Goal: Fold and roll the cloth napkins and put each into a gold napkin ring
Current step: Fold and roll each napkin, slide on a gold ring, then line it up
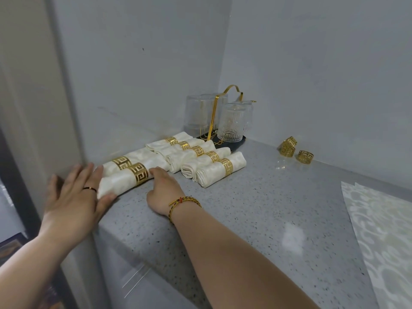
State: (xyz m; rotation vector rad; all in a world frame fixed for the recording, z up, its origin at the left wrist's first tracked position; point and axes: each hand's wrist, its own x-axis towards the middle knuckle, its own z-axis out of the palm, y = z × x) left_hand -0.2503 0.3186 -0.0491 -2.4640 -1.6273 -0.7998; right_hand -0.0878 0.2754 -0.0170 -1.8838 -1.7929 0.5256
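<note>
Several rolled cream napkins, each in a gold ring, lie in a row on the grey speckled counter [256, 208] by the left wall. The nearest rolled napkin [120, 180] sits at the counter's left front corner with its gold ring [138, 173] around the middle. My left hand [75, 195] rests flat with straight fingers against that roll's left end. My right hand [162, 188] touches the roll's right end with its fingertips. Three loose gold rings [294, 150] lie at the back right. A flat patterned cream napkin [383, 237] lies at the right edge.
A black tray with a gold rack [223, 117] holds several upturned clear glasses in the back corner. Grey walls close off the left and back. The counter's front edge drops off below my left hand.
</note>
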